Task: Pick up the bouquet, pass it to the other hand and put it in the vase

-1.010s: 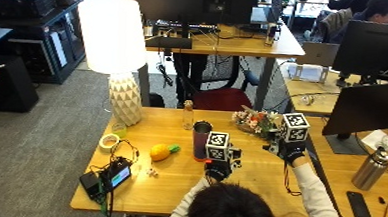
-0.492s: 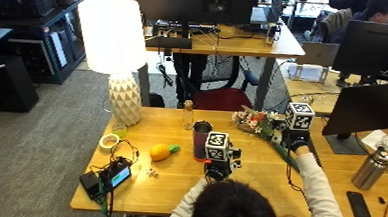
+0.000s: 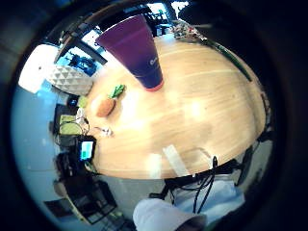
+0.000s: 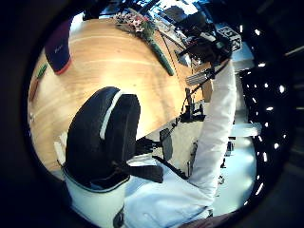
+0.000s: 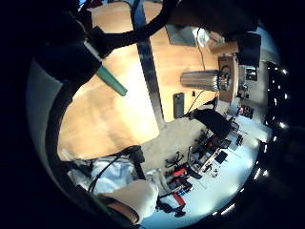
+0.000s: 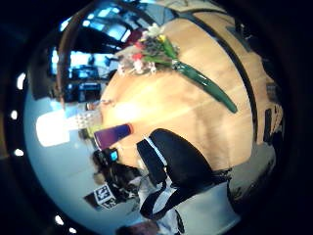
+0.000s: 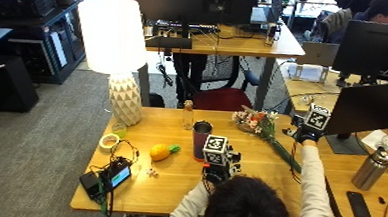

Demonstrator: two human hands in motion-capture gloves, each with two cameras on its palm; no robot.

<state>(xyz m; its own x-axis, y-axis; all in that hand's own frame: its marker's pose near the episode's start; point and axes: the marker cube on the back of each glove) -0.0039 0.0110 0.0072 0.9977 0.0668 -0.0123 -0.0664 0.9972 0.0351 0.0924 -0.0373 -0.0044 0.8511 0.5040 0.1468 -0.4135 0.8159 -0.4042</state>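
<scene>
– So, what is nearest the person?
– On the near edge of the wooden surface (image 7: pixel 176 190) a small gadget with a lit screen (image 7: pixel 114 177) sits among cables at the left. The left hand (image 7: pixel 218 172) hovers low over the wood just in front of the person's head. Its thumb (image 4: pixel 104 137) looks relaxed in the palm view and it holds nothing.
– And the vase?
– The vase (image 7: pixel 201 139), a dark reddish tumbler, stands upright just beyond the left hand, close to it but not touched. Left of it lies an orange toy fruit with green leaves (image 7: pixel 160 151), and further left a roll of tape (image 7: pixel 108 141).
– Where is the bouquet?
– The bouquet (image 7: pixel 259 123) lies flat on the surface to the right of the vase, well apart from it. The flower heads point towards the far edge and the long green stem (image 7: pixel 286 156) slants back towards the person's right.
– Does the right hand have it?
– No. The right hand (image 7: pixel 305 137) is stretched out just beside the stem, near the flowers. Its thumb (image 6: pixel 181 161) is not wrapped round anything, and the whole stem (image 6: pixel 205 85) shows bare on the wood. The stem end (image 5: pixel 112 81) shows close to the palm.
– Anything further back?
– A small bottle (image 7: pixel 187 115) stands behind the vase, and a tall white lamp (image 7: pixel 120 54) rises at the far left corner
</scene>
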